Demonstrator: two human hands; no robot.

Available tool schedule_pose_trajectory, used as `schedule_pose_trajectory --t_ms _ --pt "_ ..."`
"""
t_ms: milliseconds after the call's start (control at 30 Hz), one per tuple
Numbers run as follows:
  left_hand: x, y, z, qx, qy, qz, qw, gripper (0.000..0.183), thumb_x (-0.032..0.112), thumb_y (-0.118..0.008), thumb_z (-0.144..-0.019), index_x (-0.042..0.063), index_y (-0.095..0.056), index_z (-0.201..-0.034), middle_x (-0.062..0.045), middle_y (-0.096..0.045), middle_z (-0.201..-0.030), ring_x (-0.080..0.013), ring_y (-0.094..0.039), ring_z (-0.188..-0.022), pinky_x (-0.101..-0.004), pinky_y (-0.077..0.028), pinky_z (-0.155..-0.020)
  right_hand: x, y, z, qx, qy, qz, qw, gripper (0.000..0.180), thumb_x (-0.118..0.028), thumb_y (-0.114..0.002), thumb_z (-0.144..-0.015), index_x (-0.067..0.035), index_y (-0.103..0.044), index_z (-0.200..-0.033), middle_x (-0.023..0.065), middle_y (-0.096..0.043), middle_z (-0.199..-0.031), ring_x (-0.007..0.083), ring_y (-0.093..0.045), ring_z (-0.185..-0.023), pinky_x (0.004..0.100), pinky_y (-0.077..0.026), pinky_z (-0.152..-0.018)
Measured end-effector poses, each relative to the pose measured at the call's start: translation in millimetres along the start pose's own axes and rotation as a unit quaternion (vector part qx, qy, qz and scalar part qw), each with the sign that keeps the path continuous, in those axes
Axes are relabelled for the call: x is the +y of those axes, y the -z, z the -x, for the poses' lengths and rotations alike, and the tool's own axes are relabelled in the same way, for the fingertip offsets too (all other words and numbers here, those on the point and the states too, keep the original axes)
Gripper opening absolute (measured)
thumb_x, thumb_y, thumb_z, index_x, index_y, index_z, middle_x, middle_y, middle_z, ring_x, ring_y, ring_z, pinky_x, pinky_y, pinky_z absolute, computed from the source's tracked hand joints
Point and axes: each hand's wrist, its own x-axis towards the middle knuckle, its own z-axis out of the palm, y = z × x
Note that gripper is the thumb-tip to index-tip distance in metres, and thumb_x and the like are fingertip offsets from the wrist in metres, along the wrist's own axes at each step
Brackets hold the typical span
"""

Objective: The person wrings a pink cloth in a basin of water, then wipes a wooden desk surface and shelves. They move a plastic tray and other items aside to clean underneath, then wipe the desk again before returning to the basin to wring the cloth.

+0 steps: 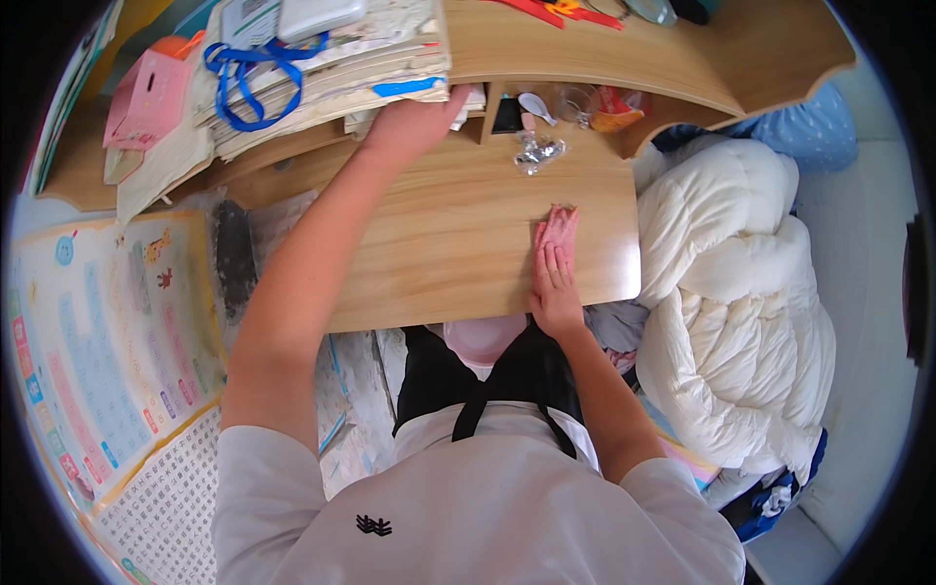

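My right hand lies over a folded pink cloth, pressing it to the wooden desktop near its right front part. At the back of the desk, my left hand reaches up to the shelf beside a tall stack of papers and books. Its fingertips are partly hidden under the stack's edge, so what they grip does not show. White papers sit in the compartment just right of that hand.
A blue lanyard and a white case top the stack. A pink box stands at left. Right of centre are a white spoon and a small clear plastic bag. A cream quilt adjoins the desk's right edge.
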Motion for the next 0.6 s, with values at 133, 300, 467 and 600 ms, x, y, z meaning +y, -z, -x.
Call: schedule_pose_trajectory --t_ms 133,300,467,600 --pt "-11 -2 26 -0.049 0.033 0.084 0.995 0.049 0.015 -0.061 -0.096 0.01 -0.06 -0.145 -0.011 -0.067 -0.132 -0.029 -0.066 -0.122 -0.0422 -0.058 -0.102 5 -1 2 -0.029 0.002 0.018 0.999 0.095 -0.017 -0.061 -0.087 0.001 -0.02 -0.171 0.0225 -0.018 -0.179 0.0415 -0.015 -0.166 0.0539 -0.016 -0.135" --pt "-58 -7 86 0.003 0.074 0.095 0.993 0.042 0.015 -0.06 -0.098 0.011 -0.063 -0.139 -0.012 -0.07 -0.13 -0.0333 -0.068 -0.121 -0.0456 -0.061 -0.097 2 0 0 -0.043 0.008 0.017 0.999 0.098 -0.015 -0.063 -0.086 0.002 -0.018 -0.171 0.0229 -0.015 -0.18 0.0407 -0.012 -0.167 0.0538 -0.015 -0.135" --pt "-122 -1 150 -0.166 0.08 0.125 0.975 0.049 0.014 -0.059 -0.098 0.01 -0.057 -0.146 -0.014 -0.069 -0.136 -0.0321 -0.067 -0.124 -0.046 -0.06 -0.1 0 4 -3 -0.044 0.008 0.024 0.999 0.098 -0.014 -0.063 -0.086 0.002 -0.017 -0.171 0.024 -0.017 -0.179 0.0414 -0.013 -0.167 0.054 -0.017 -0.135" --pt "-160 -2 197 -0.115 0.077 0.062 0.988 0.042 0.012 -0.059 -0.099 0.008 -0.061 -0.14 -0.017 -0.072 -0.126 -0.0349 -0.072 -0.115 -0.047 -0.06 -0.099 -6 6 -5 -0.052 -0.003 0.038 0.998 0.097 -0.012 -0.062 -0.085 0.003 -0.019 -0.171 0.0254 -0.02 -0.178 0.0421 -0.016 -0.166 0.0543 -0.018 -0.134"
